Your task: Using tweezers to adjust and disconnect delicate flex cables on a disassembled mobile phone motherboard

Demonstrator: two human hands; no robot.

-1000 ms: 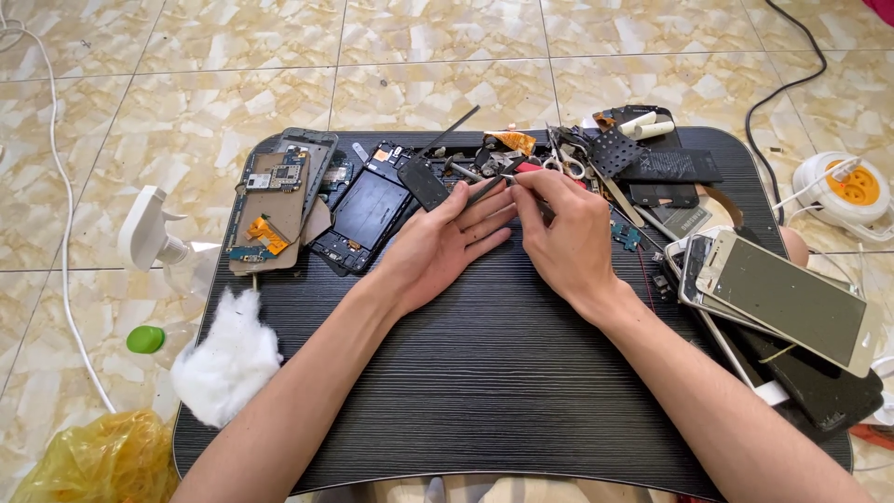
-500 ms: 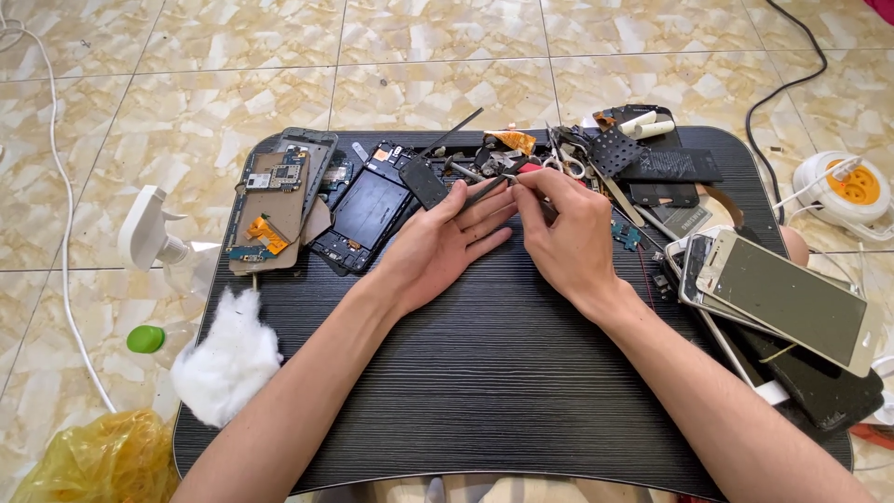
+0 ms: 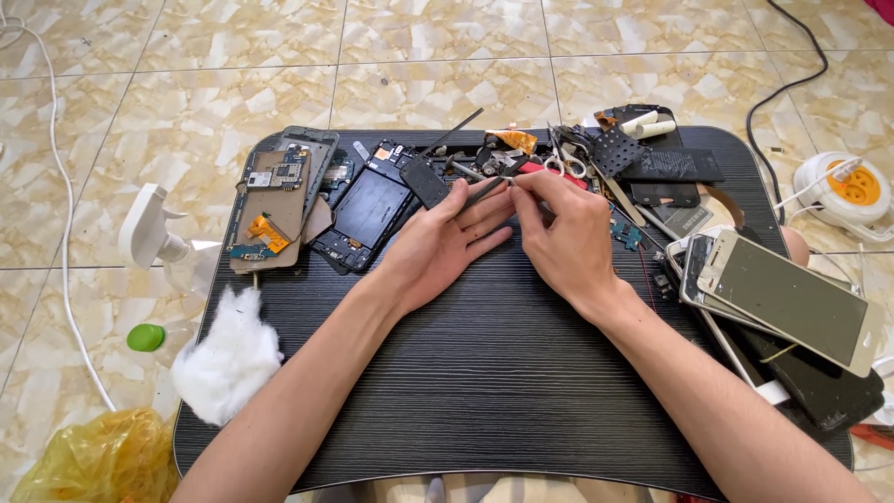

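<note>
Near the frame's upper centre, the left hand (image 3: 445, 244) and right hand (image 3: 565, 237) are together pinching a thin dark tool (image 3: 489, 189) over the black worktop (image 3: 484, 373); its tip is hiding among cluttered phone parts (image 3: 372, 205).

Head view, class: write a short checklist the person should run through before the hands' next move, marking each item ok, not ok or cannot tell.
1. Both hands in view: ok. The left hand and right hand meet at mid-table.
2. Grip on the small dark part pinched at the fingertips: cannot tell, too small to judge.
3. Opened phone lying flat beside the left hand: ok.
4. Scissors clear of the fingers: ok, they lie beyond the right hand.
5. Stacked phones secure: not ok, they overhang the black table at its right edge.
</note>
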